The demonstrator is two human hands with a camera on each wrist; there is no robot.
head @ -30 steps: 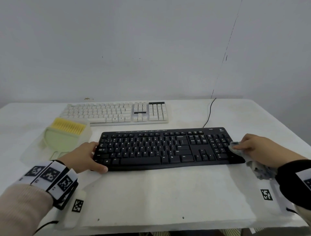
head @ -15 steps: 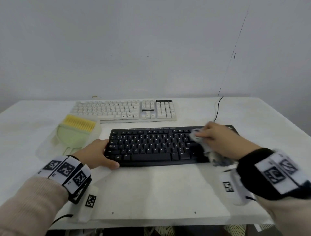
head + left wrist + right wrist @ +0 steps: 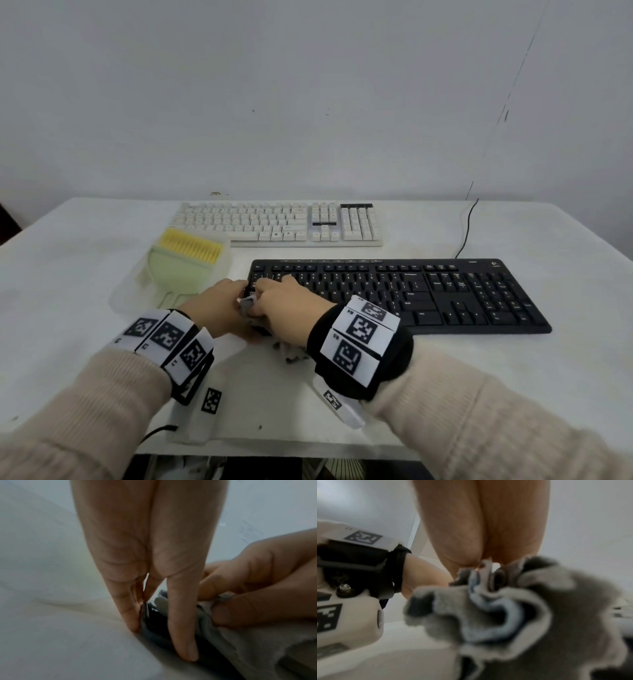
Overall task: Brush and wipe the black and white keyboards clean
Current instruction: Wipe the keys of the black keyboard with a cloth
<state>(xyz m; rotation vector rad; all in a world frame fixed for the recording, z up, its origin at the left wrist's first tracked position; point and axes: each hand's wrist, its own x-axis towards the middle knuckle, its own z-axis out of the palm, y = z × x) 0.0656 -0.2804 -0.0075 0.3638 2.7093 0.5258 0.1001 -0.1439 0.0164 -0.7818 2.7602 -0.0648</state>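
Observation:
The black keyboard [image 3: 428,294] lies across the table in front of me, the white keyboard [image 3: 274,222] behind it. My left hand [image 3: 219,305] pinches the black keyboard's left end [image 3: 154,622], thumb on one side and fingers [image 3: 132,615] on the other. My right hand [image 3: 284,301] sits right beside it over the leftmost keys and grips a bunched grey cloth [image 3: 513,608]. A bit of the cloth [image 3: 247,304] shows between the two hands, and more hangs below the right wrist. The keys under both hands are hidden.
A yellow-bristled brush [image 3: 186,246] lies on a pale green dustpan [image 3: 178,270] inside a clear tray, just left of the black keyboard. A black cable [image 3: 467,226] runs from the keyboard to the back wall. The white table [image 3: 85,257] ends close to my forearms.
My right hand has swept the cloth from the black keyboard's right end across the keys to its left end. The left hand has stayed on the left end.

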